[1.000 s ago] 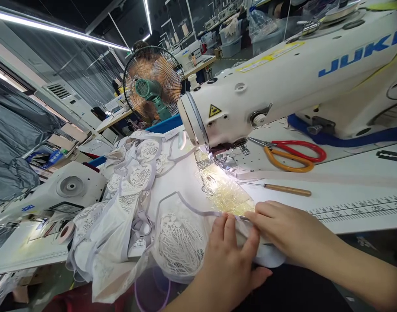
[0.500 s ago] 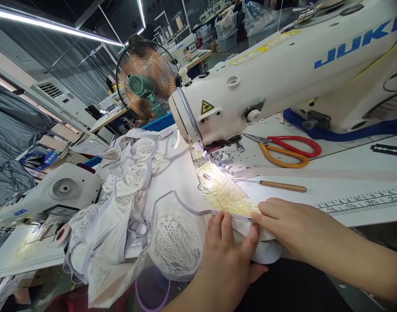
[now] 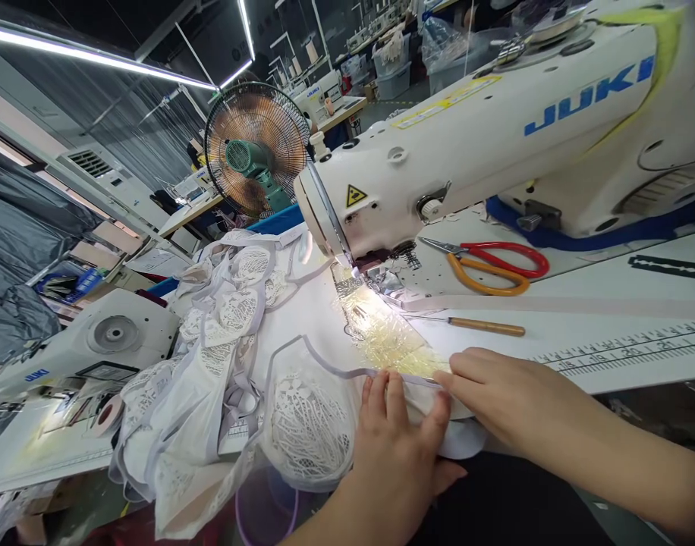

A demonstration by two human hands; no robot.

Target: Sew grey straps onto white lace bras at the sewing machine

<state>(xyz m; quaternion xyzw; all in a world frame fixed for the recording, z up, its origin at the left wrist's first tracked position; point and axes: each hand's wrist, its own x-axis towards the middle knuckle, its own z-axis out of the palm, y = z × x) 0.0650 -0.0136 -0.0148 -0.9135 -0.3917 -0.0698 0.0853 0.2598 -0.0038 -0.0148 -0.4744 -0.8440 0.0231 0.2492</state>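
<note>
A purple-rimmed bin (image 3: 275, 497) stood below the table's front edge, partly covered by cloth; what lay inside could not be made out. Behind the sewing machine (image 3: 438, 159), a grey tub (image 3: 394, 80) held a heap of pale cloth (image 3: 391, 50), and the tub beside it (image 3: 451, 77) had a clear plastic bag (image 3: 440, 38) in its top. A blue bin (image 3: 276, 220) showed beyond the table, its contents hidden.

The white bra (image 3: 310, 425) lay at the table's front edge, its near cup out over the bin. That cup was rounded, covered in branching lace, and bordered by a smooth lavender-grey trim that rose to a point, then ran right to the hands. More white lace bras (image 3: 234, 311) lay piled to its left.

The left hand (image 3: 396, 447) was partly spread, thumb apart, fingertips pressing on the trimmed edge; whether it gripped from below could not be told. The right hand (image 3: 495, 387) was mostly closed, fingertips pinching the same edge beside a yellowish, shiny film (image 3: 390, 337) on the table.
</note>
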